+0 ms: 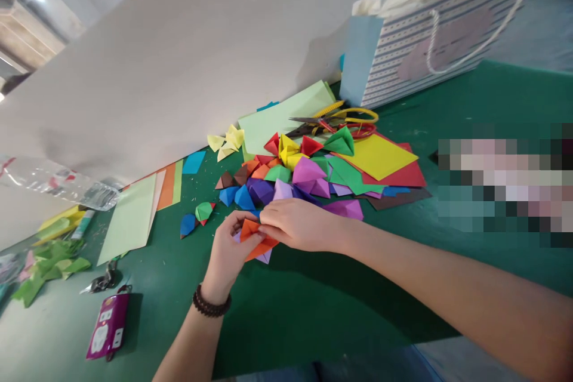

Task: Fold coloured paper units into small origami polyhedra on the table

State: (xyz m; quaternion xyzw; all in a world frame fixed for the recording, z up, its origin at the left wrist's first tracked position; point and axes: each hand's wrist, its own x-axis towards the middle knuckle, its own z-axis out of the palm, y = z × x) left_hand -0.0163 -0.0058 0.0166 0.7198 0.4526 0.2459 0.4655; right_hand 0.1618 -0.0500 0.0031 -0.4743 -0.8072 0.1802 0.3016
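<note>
Matt orange ppr, smooth tabletop w/ slight sheen, glossy plas. btl, metal scissor blades

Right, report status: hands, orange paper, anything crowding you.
Left hand, right hand: both gripping orange paper. Paper folded, held between them. Multicolored folded paper pieces crowded just beyond the hands.

Scissors behind folded paper pieces
</note>
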